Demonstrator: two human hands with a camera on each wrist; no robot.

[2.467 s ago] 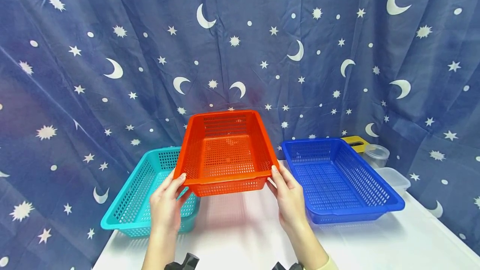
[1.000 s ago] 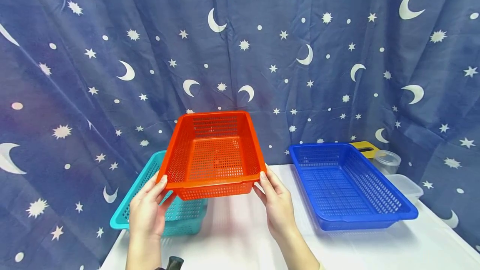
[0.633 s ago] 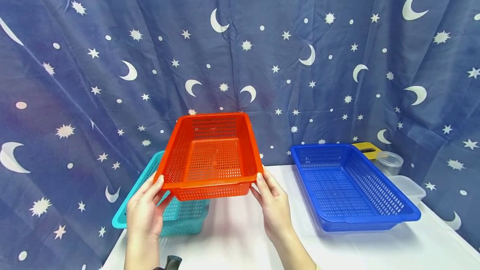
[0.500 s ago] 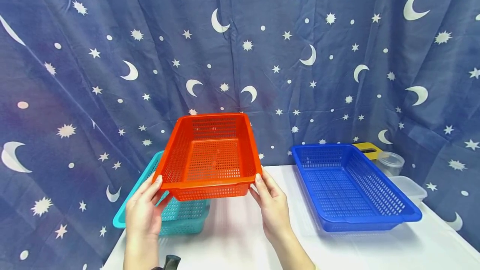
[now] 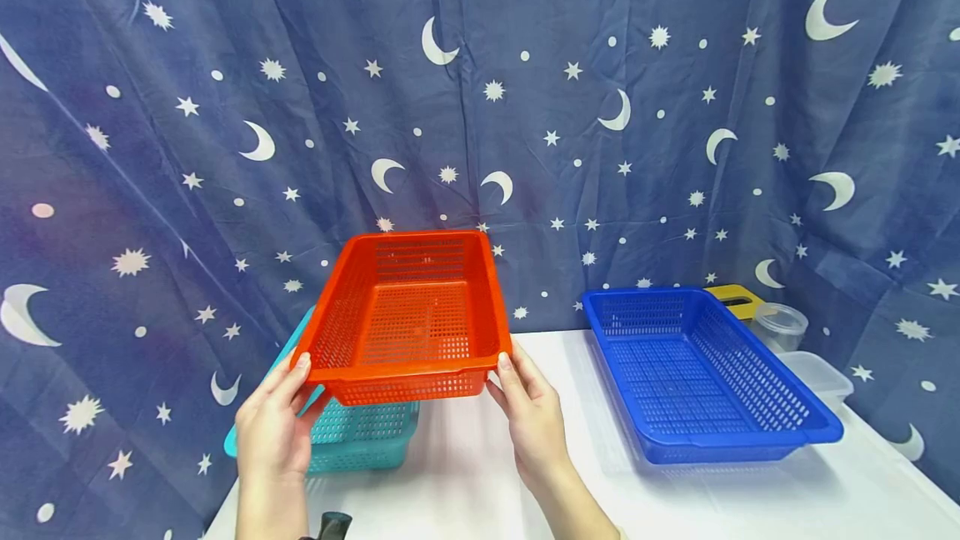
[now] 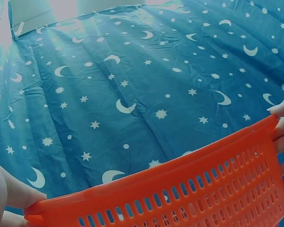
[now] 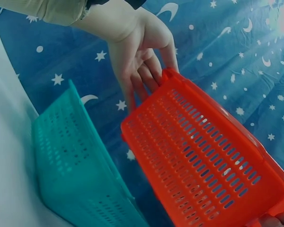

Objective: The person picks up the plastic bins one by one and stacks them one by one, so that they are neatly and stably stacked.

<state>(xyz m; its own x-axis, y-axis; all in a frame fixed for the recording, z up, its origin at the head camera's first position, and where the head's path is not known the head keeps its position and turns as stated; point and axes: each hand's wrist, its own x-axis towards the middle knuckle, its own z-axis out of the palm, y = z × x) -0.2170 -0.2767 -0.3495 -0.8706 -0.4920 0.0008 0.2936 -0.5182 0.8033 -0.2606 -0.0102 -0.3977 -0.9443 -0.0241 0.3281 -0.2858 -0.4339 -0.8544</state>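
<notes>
Both hands hold a red plastic basket (image 5: pixel 420 323) in the air, tilted so that its inside faces me. My left hand (image 5: pixel 273 423) grips its near left corner, thumb on the rim and fingers beneath. At the near right corner my right hand (image 5: pixel 532 419) grips it the same way. Below and behind the red basket, a teal basket (image 5: pixel 367 452) stands on the table, partly hidden by it and by the left hand. In the right wrist view the red basket (image 7: pixel 203 156) hangs apart from the teal basket (image 7: pixel 75 161).
A blue basket (image 5: pixel 675 382) stands on the right of the white table (image 5: pixel 465 473). Behind it are a yellow object with a dark slot (image 5: pixel 738 302), a clear round tub (image 5: pixel 780 323) and a clear box (image 5: pixel 817 373). A star-patterned curtain (image 5: pixel 525 107) hangs behind.
The red basket and both hands have moved left and slightly down, further over the teal basket. The grip has not changed. The head view has shifted a little, and the other baskets stand still.
</notes>
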